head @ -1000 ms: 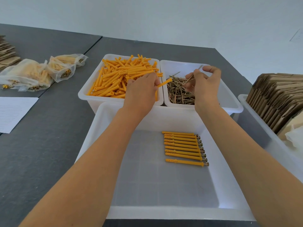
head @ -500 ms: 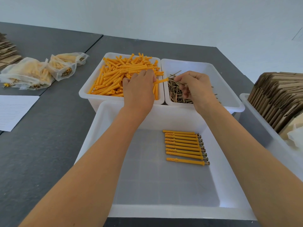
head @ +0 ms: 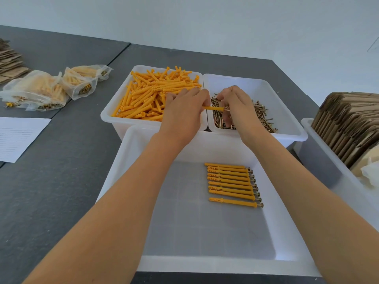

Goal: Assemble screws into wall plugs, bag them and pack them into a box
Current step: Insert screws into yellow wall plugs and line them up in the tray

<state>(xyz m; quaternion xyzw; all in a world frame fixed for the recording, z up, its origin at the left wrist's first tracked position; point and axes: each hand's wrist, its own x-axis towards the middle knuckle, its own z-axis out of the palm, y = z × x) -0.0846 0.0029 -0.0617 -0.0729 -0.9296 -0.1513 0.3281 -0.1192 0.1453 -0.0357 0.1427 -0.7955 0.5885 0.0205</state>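
Orange wall plug sticks out rightward from left hand, fingers curled round it, over the rims between plug bin & screw bin. Right hand at plug's tip, fingers pinched on a screw. Nine assembled plugs lie in near tray, toward its far right corner.

Orange wall plugs, white bins

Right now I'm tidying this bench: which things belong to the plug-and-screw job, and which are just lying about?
In use: left hand holding a plug; right hand on a screw; plug tub; screw tub; finished row; filled bags; folded boxes.
Lying about: lined paper.
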